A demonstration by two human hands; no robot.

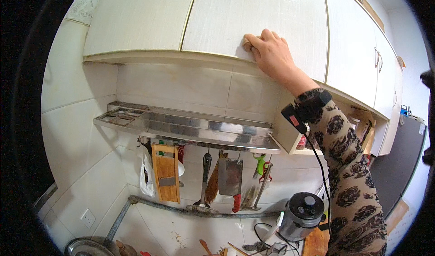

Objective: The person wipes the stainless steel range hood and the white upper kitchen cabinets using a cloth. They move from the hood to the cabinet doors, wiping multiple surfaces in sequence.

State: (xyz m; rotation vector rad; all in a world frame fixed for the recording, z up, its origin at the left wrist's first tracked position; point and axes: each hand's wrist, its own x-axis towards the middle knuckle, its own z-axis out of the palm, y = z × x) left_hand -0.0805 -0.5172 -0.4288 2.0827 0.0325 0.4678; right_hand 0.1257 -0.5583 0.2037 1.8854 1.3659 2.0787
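My right hand (274, 53) is raised to a white cabinet door (217, 21), its fingers closed around a bunched, light brown cloth (247, 44). The cloth presses against the lower part of the door, a little above its bottom edge. A patterned sleeve covers my forearm, and a black strap with a small device and cable (293, 118) sits at the wrist. My left hand is out of view. Below the cabinet runs a stainless steel wall shelf (204, 128).
From the shelf hang a wooden mandoline grater (166, 174), a skimmer (204, 188), a cleaver (230, 176) and green-handled peeler-like tool (260, 163). A grey pipe (163, 206) crosses the tiles below. At lower right stands a black-lidded appliance (302, 215); a dark refrigerator (396, 161) is farther right.
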